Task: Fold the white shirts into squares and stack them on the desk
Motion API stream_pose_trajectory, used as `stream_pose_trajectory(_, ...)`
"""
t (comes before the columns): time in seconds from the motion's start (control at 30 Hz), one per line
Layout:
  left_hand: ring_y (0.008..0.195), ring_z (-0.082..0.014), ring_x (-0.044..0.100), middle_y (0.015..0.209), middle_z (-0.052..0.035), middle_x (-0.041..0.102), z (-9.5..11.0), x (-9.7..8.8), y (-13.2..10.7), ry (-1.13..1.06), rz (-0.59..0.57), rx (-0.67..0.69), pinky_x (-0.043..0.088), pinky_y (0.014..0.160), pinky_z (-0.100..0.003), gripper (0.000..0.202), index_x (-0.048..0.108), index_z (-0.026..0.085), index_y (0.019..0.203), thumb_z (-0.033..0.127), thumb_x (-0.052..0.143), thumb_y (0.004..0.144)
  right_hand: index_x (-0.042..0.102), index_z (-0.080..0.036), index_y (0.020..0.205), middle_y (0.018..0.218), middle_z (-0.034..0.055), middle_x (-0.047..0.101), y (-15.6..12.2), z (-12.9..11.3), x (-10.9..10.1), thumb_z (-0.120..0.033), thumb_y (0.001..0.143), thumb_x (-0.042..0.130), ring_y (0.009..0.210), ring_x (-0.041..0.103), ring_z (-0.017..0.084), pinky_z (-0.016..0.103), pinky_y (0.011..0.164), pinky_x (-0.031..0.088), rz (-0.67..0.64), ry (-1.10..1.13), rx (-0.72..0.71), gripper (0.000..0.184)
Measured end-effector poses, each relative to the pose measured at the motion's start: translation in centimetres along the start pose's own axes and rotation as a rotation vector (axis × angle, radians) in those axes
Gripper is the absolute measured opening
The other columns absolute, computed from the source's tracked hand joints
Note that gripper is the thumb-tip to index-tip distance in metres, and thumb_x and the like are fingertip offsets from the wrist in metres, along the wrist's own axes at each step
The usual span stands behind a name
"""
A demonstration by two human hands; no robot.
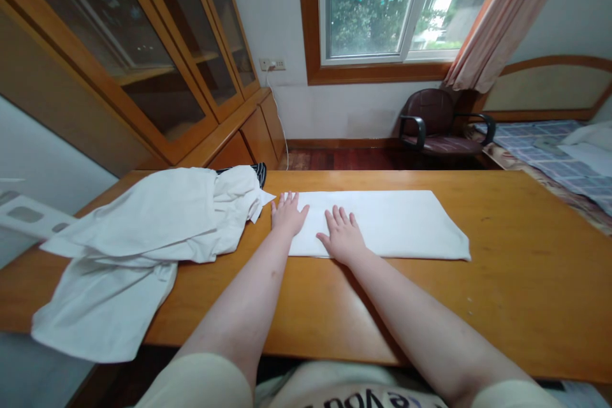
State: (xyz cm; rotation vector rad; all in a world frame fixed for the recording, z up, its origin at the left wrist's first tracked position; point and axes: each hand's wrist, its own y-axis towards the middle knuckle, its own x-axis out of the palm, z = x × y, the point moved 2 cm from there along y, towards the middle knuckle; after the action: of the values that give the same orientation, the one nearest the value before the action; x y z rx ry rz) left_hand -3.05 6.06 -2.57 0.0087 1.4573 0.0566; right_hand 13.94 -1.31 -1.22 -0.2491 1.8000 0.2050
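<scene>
A folded white cloth lies as a long flat strip across the wooden table. My left hand rests palm down on its left end, fingers stretched out and thumb apart. Just right of it, my right hand presses flat on the same cloth with its fingers spread. Neither hand grips anything. The cloth's right end has a slanted edge that runs down to its near corner. Left of my hands, a loose pile of white garments is heaped on the table, part of it hanging over the near edge.
A dark striped item peeks out behind the pile. On the left stands a glass-door cabinet. Beyond the table are an office chair, a window with a pink curtain, and a bed at the right.
</scene>
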Motion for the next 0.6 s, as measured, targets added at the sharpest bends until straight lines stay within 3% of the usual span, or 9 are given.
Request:
stream_pose_trajectory(0.1,0.142,-0.0282,0.014,0.153,-0.0055,0.023,0.0,0.0,0.0,-0.004,0.001,0.004,0.01,0.113,-0.054,0.071,0.029,0.021,0.146,0.06,0.022,0.088,0.021,-0.011,0.148,0.154,0.0146,0.016,-1.5,1.3,0.1,-0.062,0.088,0.029,0.142,0.011,0.029,0.052,0.112,0.003,-0.031,-0.032,-0.002,0.079)
stream_pose_trajectory(0.2,0.142,-0.0285,0.014,0.153,-0.0064,0.025,0.0,0.0,0.0,-0.004,0.001,0.002,0.011,0.113,-0.055,0.071,0.029,0.02,0.146,0.061,0.022,0.088,0.019,-0.015,0.149,0.155,0.0112,0.013,-3.2,4.3,-0.7,-0.067,0.086,0.028,0.142,0.008,0.028,0.054,0.111,0.005,-0.053,-0.055,0.05,0.082)
stream_pose_trajectory(0.47,0.142,-0.0291,0.015,0.153,-0.0072,0.026,0.1,0.2,0.2,-0.002,0.007,0.004,0.013,0.112,-0.055,0.071,0.03,0.02,0.145,0.061,0.023,0.088,0.021,-0.017,0.149,0.155,0.0109,0.017,-7.5,17.2,-3.6,-0.065,0.088,0.021,0.141,0.015,0.027,0.049,0.112,0.015,-0.023,-0.192,0.379,0.078)
stream_pose_trajectory(0.6,0.141,-0.0292,0.015,0.152,-0.0075,0.027,0.1,0.2,0.1,-0.008,0.008,0.006,0.014,0.112,-0.055,0.07,0.031,0.02,0.145,0.06,0.024,0.088,0.024,-0.014,0.148,0.154,0.0132,0.02,-9.0,21.1,-4.8,-0.063,0.089,0.019,0.141,0.018,0.027,0.045,0.111,0.02,-0.019,-0.232,0.457,0.077)
